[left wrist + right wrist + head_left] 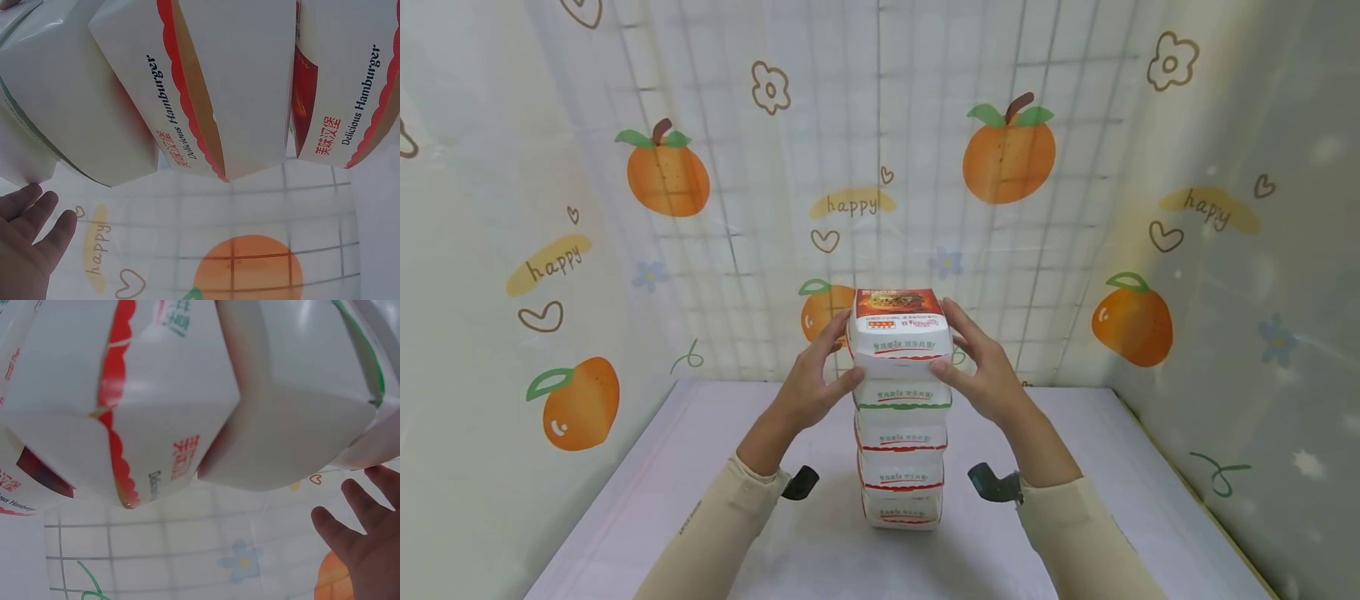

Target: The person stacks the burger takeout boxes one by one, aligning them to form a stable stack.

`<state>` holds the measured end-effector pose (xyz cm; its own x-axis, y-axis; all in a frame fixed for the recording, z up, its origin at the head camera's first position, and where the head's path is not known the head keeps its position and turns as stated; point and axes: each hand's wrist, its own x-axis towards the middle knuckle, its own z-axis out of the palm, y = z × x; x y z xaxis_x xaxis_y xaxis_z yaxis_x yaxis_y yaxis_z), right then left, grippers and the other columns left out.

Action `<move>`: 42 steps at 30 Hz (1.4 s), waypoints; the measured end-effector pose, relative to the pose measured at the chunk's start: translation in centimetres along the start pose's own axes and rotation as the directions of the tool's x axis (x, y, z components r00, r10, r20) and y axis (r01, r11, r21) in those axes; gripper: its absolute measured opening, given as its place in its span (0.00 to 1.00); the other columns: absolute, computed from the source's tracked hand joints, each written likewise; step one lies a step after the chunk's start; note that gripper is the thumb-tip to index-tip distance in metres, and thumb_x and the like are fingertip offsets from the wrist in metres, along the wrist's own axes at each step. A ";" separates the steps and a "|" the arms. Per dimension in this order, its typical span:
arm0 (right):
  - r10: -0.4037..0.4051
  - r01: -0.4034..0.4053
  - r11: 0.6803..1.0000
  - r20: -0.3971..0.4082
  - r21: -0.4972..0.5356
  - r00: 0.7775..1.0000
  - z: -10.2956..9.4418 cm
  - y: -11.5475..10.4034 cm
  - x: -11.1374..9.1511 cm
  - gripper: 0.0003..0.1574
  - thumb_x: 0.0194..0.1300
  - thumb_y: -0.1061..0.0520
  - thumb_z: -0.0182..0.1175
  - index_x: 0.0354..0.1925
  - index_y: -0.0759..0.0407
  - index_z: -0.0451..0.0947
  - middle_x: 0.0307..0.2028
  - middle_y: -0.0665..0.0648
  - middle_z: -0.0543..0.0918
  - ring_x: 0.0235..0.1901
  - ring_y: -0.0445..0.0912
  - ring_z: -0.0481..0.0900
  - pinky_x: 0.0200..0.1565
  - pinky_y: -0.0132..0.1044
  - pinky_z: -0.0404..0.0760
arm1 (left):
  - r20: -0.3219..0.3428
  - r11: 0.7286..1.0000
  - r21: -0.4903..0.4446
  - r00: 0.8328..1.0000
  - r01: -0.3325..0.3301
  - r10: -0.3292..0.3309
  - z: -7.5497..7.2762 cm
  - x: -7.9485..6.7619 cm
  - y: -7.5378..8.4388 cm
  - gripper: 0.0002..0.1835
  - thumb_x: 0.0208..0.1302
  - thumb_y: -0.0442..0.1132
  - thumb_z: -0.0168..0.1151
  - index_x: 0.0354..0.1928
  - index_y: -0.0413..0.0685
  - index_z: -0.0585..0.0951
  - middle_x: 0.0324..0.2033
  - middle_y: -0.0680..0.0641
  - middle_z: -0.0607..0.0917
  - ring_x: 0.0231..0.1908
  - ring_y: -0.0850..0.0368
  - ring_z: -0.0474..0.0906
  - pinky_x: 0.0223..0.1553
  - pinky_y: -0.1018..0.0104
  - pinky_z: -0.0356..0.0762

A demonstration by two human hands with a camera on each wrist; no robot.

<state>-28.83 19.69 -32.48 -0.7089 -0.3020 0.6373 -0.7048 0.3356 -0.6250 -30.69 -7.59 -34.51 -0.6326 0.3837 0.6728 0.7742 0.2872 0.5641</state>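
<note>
A stack of several white paper hamburger boxes stands upright at the middle of the table in the head view. Its top hamburger box [898,343] has a burger picture on the lid and a red wavy trim. My left hand [808,379] holds that box's left side, thumb at the lower front corner. Opposite it, my right hand [988,375] holds the right side the same way. Directly below sits a green-trimmed box [902,395], then red-trimmed boxes [901,468]. Both wrist views show the stack's sides close up; the box hides some of my fingertips.
The pale table [700,500] extends around the stack. Behind it hangs a translucent curtain [925,108] printed with oranges, over a wire grid. More curtain closes off the left and right sides. A dark wrist camera [801,483] sticks out from the left sleeve, another [992,483] from the right.
</note>
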 end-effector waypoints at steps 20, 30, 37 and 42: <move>0.037 -0.036 0.999 0.001 -0.024 0.999 -0.1 0.1 -0.1 0.52 0.63 0.48 0.64 0.77 0.40 0.48 0.73 0.46 0.56 0.68 0.61 0.60 0.57 0.69 0.64 | 0.005 1.000 0.003 1.000 -0.014 0.014 0.3 0.1 -0.4 0.43 0.63 0.69 0.52 0.76 0.69 0.49 0.69 0.59 0.64 0.66 0.57 0.62 0.62 0.46 0.63; 0.036 -0.037 0.999 -0.013 -0.036 0.999 0.0 0.2 -0.2 0.51 0.63 0.44 0.64 0.76 0.33 0.48 0.73 0.46 0.57 0.67 0.60 0.62 0.56 0.66 0.67 | 0.006 1.000 0.000 1.000 0.000 0.000 0.4 -0.1 -0.3 0.43 0.63 0.68 0.54 0.76 0.71 0.49 0.69 0.61 0.65 0.64 0.57 0.64 0.62 0.47 0.63; 0.049 -0.049 0.999 -0.006 -0.023 0.999 0.0 0.1 -0.3 0.51 0.63 0.44 0.64 0.76 0.31 0.48 0.73 0.45 0.57 0.68 0.57 0.60 0.57 0.64 0.68 | 0.006 1.000 0.003 1.000 0.000 0.000 0.3 -0.2 -0.2 0.43 0.63 0.66 0.55 0.76 0.70 0.50 0.69 0.61 0.65 0.64 0.58 0.63 0.62 0.47 0.63; 0.020 -0.020 1.000 0.003 -0.011 1.000 -0.1 0.3 -0.2 0.51 0.64 0.46 0.64 0.76 0.36 0.48 0.73 0.46 0.57 0.70 0.54 0.58 0.60 0.63 0.65 | 0.010 1.000 0.011 1.000 0.003 -0.003 0.3 -0.3 -0.1 0.45 0.63 0.66 0.55 0.77 0.62 0.50 0.69 0.60 0.64 0.65 0.58 0.63 0.62 0.47 0.63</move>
<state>-28.85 19.98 -32.75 -0.7231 -0.2981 0.6231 -0.6901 0.3513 -0.6327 -30.61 -7.46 -34.93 -0.6346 0.3916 0.6663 0.7726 0.2982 0.5605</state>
